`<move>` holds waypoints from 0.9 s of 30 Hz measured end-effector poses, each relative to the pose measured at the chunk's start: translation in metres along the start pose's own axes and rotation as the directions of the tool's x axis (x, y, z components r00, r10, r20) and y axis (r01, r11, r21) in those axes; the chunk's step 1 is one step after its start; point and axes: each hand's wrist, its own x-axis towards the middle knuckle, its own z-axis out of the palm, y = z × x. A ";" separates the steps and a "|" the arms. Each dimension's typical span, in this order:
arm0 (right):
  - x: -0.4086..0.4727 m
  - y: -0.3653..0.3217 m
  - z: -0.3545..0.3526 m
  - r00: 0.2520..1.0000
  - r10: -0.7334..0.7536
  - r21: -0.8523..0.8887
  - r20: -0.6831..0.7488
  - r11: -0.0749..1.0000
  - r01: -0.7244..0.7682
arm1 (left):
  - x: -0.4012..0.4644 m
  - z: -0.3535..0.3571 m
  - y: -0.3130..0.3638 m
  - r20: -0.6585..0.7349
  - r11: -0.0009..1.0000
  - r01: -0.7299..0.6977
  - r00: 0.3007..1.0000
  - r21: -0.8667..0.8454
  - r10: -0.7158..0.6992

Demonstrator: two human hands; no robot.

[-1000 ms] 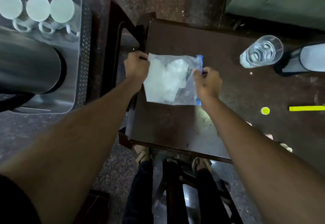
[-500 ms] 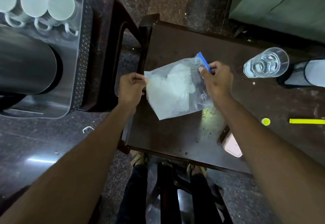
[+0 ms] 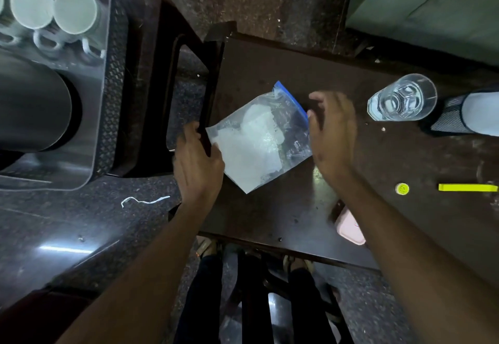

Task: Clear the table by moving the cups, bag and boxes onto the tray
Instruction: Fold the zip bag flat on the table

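A clear zip bag with a blue seal strip and white contents hangs tilted over the left part of the dark brown table. My left hand pinches its lower left corner at the table's left edge. My right hand is blurred, fingers spread, right beside the blue strip and not gripping it. A clear glass cup stands at the table's right back. A pink box lies near the front edge under my right forearm. The grey tray at far left holds white cups.
A large dark cylinder lies in the tray, which rests on a dark brown stool. A black mesh item with a white part, a yellow cap and a yellow strip are on the table's right. My legs show below the table.
The bag has tilted and swung left toward the table's edge. My right hand has let go of the blue strip and opened; my left hand keeps its hold.
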 end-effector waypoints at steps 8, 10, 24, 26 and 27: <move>-0.016 -0.008 0.050 0.869 -0.355 -0.286 0.344 0.842 0.457 | 0.004 0.042 0.006 0.221 0.699 -0.631 0.774 0.337 0.593; -0.012 0.002 0.057 0.865 -0.310 -0.319 0.394 0.837 0.445 | 0.007 0.052 -0.006 0.228 0.706 -0.595 0.802 0.383 0.552; -0.003 0.026 0.051 0.895 -0.358 -0.201 0.265 0.888 0.414 | 0.009 0.061 -0.014 0.157 0.772 -0.558 0.829 0.304 0.537; -0.008 0.030 0.036 0.961 -0.259 -0.165 0.101 0.948 0.273 | 0.014 0.051 0.000 0.082 0.816 -0.526 0.849 0.241 0.522; -0.015 0.032 0.029 0.982 -0.186 -0.173 0.038 0.967 0.189 | 0.017 0.048 0.010 0.055 0.831 -0.511 0.857 0.220 0.513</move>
